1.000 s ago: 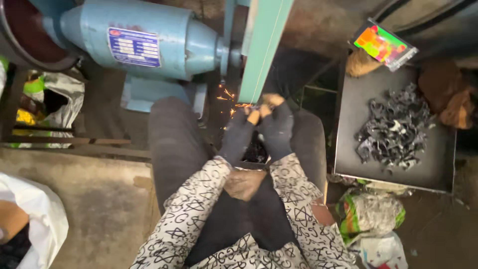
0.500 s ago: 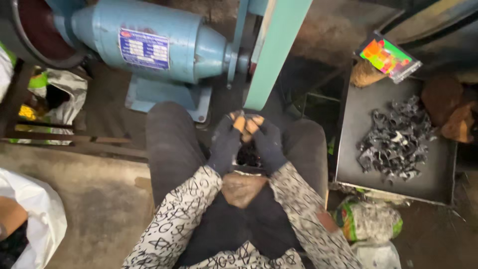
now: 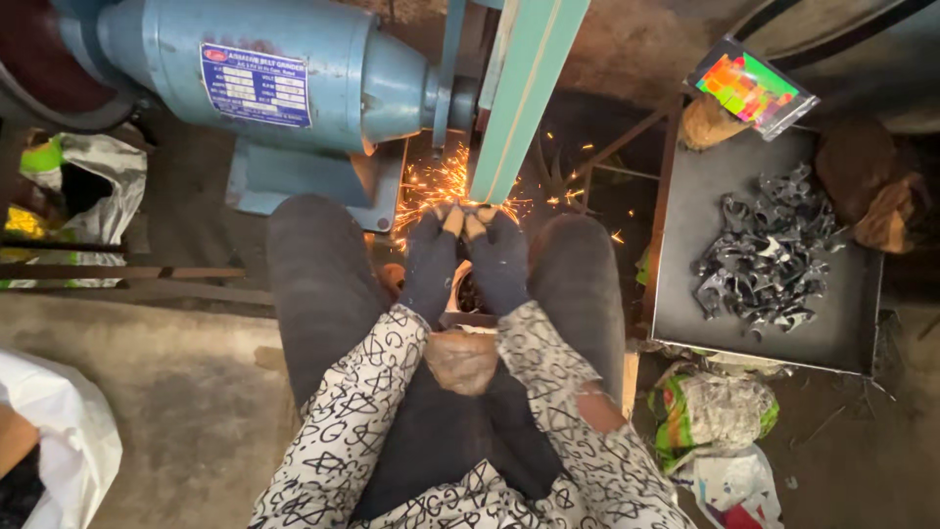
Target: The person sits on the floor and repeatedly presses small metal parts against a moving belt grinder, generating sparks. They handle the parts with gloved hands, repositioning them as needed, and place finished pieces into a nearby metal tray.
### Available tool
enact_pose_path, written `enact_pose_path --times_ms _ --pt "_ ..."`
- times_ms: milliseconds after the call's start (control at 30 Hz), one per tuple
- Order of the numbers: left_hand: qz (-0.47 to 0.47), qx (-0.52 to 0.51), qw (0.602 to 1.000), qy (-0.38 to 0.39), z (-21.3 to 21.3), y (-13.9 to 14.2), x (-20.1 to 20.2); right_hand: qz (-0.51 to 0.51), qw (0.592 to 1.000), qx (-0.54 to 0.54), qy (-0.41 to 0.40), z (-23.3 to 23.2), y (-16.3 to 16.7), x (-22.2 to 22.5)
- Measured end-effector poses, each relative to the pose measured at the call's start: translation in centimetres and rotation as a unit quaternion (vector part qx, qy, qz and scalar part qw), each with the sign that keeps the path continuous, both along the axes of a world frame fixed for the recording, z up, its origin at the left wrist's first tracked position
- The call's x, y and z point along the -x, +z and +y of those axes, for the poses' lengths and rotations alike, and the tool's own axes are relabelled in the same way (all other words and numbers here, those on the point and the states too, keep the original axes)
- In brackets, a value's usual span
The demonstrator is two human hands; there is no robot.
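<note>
Sparks now fly where both gloved hands, left hand and right hand, fingers pinched shut, press a small workpiece, probably metal, against the green belt, so grinding has begun.

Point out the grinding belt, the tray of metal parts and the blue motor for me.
grinding belt (image 3: 529,98), head view, on its flat green face.
tray (image 3: 842,338), head view, on its bare floor.
metal parts (image 3: 769,260), head view, mid-pile.
blue motor (image 3: 323,59), head view, on its casing.

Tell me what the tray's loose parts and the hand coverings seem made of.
The parts in the tray look like bare grey metal, with dull glints on curved edges. The left hand and right hand wear dark, matte, knit-looking gloves, probably fabric, fingertips bare.
</note>
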State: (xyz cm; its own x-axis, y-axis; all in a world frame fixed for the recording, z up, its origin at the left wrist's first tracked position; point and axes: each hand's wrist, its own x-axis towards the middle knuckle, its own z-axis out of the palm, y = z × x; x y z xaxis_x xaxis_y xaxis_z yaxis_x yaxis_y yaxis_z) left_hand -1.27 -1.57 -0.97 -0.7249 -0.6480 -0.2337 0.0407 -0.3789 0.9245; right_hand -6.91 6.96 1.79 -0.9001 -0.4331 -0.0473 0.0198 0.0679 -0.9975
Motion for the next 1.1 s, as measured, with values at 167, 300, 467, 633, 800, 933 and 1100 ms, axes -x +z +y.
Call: enact_pose_path --times_ms 167,300,467,633,800,933,1100 --pt "-0.093 -0.016 0.995 -0.020 0.7 -0.7 0.1 0.056 0.981 -0.105 0.151 4.9 1.1 3.1" --pt "-0.050 -0.035 0.996 -0.057 1.9 0.9 0.0 -0.171 0.974 -0.051 0.138 5.9 -0.3 2.7" --pt "-0.036 -0.057 0.995 -0.073 3.5 3.4 1.8 -0.191 0.977 0.073 0.058 6.3 -2.8 2.8" --pt "-0.121 0.142 0.981 -0.059 3.8 3.5 2.2 -0.196 0.970 0.121 0.074 6.0 -3.1 3.1" --pt "-0.040 0.000 0.993 -0.114 1.7 1.9 2.0 -0.226 0.946 0.209 0.102 3.8 -2.3 1.8" --pt "-0.169 0.147 0.971 -0.077 0.6 1.3 1.6 -0.356 0.881 0.301 0.075 2.4 -2.0 0.4" --pt "-0.030 -0.067 0.993 -0.090 1.1 1.9 1.5 -0.287 0.912 0.278 0.092 3.1 -2.7 1.8"
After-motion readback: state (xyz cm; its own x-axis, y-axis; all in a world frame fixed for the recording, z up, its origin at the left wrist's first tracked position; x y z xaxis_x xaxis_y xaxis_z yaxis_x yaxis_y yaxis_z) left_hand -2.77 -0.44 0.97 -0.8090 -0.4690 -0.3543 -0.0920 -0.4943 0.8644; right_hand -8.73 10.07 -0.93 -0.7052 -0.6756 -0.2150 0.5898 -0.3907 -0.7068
